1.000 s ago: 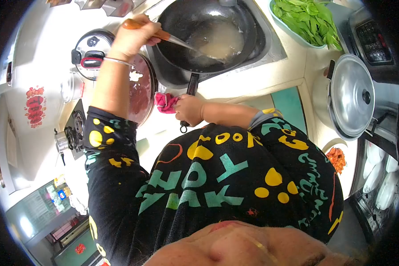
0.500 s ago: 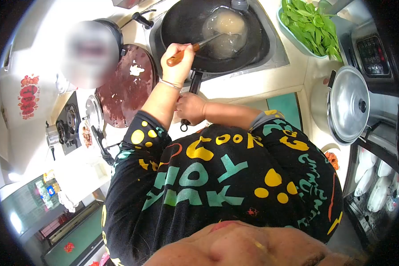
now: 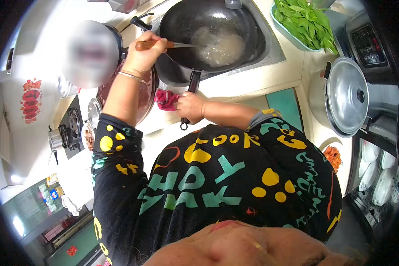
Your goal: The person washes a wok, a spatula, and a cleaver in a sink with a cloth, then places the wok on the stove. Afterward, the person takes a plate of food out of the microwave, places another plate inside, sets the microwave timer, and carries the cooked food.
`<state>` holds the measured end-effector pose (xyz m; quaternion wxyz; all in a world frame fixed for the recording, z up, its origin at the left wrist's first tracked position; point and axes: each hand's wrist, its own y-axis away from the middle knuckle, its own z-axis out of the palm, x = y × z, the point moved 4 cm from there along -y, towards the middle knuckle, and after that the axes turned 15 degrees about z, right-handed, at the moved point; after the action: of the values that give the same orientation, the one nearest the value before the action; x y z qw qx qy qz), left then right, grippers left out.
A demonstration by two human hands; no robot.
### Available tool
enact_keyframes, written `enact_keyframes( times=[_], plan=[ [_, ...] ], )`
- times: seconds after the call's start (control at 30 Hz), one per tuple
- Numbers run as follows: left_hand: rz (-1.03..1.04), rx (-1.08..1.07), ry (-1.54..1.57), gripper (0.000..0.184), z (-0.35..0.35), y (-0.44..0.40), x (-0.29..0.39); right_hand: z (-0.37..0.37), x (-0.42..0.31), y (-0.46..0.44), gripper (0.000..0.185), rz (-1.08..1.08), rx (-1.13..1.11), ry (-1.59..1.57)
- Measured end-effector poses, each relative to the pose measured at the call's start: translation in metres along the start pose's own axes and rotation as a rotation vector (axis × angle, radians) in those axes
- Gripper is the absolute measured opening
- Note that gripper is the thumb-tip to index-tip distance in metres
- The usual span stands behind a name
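Note:
My left hand (image 3: 145, 52) is closed around the wooden handle (image 3: 151, 44) of a long-handled cooking tool. Its thin metal shaft (image 3: 181, 44) slants into a black wok (image 3: 177, 26), and the head is hidden in cloudy, bubbly liquid (image 3: 224, 48). With my right hand (image 3: 191, 107) I grip the wok's black handle (image 3: 194, 82), whose ring end shows below my fingers. A crumpled dark red cloth (image 3: 166, 100) lies against those fingertips. The wok rests over a grey metal sink (image 3: 272, 55), beneath a grey tap head (image 3: 233, 4).
Leafy greens (image 3: 306, 24) fill a light blue basin at the upper right. Below stand a lidded metal pot (image 3: 348, 95) and a bowl of orange-red food (image 3: 333, 156). A dark red round board (image 3: 146, 95) lies behind my left forearm. A stove (image 3: 71, 122) is farther left.
My left hand has moved left and slightly up with the tool, whose shaft now lies flatter. The red cloth has come into view. My right hand stays at the wok handle.

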<state>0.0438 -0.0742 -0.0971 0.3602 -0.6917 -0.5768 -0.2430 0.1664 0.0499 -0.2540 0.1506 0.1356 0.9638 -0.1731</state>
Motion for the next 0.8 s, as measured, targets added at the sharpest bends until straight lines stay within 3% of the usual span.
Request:
enact_keyframes(
  times=[0.17, 0.3, 0.57, 0.8],
  plan=[
    [-0.070, -0.181, -0.081, 0.020, -0.027, -0.028, 0.070, 0.001, 0.001, -0.001, 0.016, 0.015, -0.034, 0.015],
    [-0.069, -0.169, -0.056, 0.018, -0.013, -0.033, 0.076, 0.002, 0.001, -0.001, 0.015, 0.013, -0.023, -0.025],
    [0.100, 0.165, -0.025, 0.019, 0.045, -0.020, 0.003, -0.005, 0.003, -0.002, 0.019, 0.025, -0.073, -0.084],
    [0.401, 0.380, -0.157, 0.011, 0.077, 0.003, 0.016, 0.000, 0.004, -0.003, 0.021, 0.003, -0.020, -0.078]
  ],
)
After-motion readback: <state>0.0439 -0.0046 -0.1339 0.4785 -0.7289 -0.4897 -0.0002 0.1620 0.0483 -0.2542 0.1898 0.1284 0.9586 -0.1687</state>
